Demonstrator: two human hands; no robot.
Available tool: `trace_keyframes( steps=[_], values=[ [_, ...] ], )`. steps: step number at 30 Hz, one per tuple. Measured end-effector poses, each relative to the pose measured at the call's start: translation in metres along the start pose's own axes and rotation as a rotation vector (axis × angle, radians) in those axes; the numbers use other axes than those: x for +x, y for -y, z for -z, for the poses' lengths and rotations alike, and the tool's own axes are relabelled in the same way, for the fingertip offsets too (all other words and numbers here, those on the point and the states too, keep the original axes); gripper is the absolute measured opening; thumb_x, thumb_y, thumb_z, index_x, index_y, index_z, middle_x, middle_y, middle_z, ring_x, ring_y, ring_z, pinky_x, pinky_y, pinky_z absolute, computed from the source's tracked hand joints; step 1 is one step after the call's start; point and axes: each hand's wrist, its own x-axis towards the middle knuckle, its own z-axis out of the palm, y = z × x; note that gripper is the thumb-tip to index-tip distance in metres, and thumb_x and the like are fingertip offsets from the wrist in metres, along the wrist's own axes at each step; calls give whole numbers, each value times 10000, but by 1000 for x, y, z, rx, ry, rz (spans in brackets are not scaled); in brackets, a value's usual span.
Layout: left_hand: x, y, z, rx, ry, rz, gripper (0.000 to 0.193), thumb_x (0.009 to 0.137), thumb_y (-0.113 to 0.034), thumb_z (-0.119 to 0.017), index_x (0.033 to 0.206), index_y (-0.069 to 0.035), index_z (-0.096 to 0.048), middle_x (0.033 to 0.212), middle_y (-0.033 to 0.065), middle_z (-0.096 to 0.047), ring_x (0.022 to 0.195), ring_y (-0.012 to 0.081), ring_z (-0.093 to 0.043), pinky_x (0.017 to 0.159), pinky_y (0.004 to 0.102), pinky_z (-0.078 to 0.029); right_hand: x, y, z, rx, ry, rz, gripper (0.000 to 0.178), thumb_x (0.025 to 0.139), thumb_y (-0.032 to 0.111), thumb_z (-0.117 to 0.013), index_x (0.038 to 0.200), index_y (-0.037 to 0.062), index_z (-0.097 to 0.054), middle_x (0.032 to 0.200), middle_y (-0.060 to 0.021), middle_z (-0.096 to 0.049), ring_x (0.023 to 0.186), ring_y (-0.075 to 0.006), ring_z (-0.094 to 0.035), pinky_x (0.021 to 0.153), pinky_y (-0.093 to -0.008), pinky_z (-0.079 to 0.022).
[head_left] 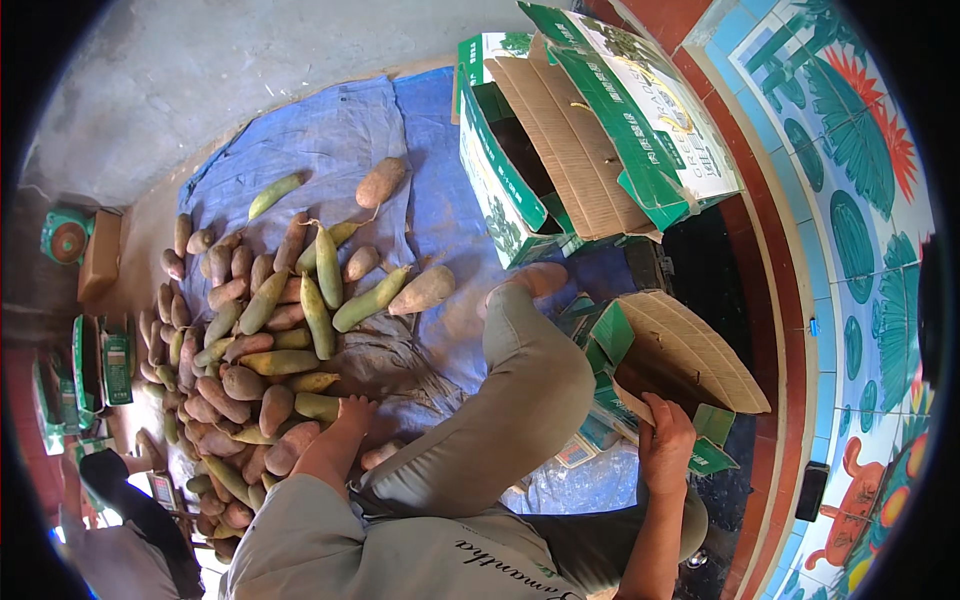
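Observation:
My left hand (354,412) reaches down to the right edge of a heap of vegetables. Its curled fingers are closed against the end of a green radish (316,406), partly hiding it. Reddish-brown root vegetables (277,410) and more long green radishes (328,265) lie around it. On the right, my right hand (667,440) grips the edge of a flap on a green cardboard box (690,365). The box stands open with its brown flap raised; what lies inside is too dark to make out.
A blue tarp (440,190) lies beneath the heap. Larger green-and-white cartons (620,130) stand open ahead on the right, near a tiled wall (850,220). My bent leg (500,400) lies between heap and box. Another person (130,530) is at lower left.

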Motion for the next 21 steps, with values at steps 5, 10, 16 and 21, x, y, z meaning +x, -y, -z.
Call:
trace_keyframes(
  steps=[5,10,16,21],
  values=[
    [-21,-10,12,159,25,-114,418,833,-267,-648,1233,-159,-597,1266,104,-528,1194,280,-509,932,484,-431,1,0,0,-8,4,-22,485,599,-57,-680,1066,60,-624,856,-142,-611,792,-351,-596,723,-443,-492],
    [-12,-6,-34,82,-81,-110,354,851,-275,-630,1188,-166,-618,1234,78,-554,1142,273,-540,907,487,-435,4,1,0,6,2,-11,483,602,-53,-685,1067,60,-626,869,-146,-619,799,-355,-598,727,-446,-491],
    [-14,-15,-11,127,-66,-151,364,860,-320,-627,1190,-166,-623,1241,67,-562,1146,274,-539,918,500,-426,2,2,1,4,-1,-23,476,604,-55,-683,1063,60,-627,868,-147,-620,798,-353,-599,729,-446,-493],
    [-28,-22,-1,279,77,-181,391,887,-348,-604,1244,-190,-620,1275,66,-562,1238,266,-494,1009,542,-362,2,1,-1,-2,-7,-22,474,607,-63,-671,1062,60,-623,854,-145,-615,794,-350,-599,723,-443,-494]
  ],
)
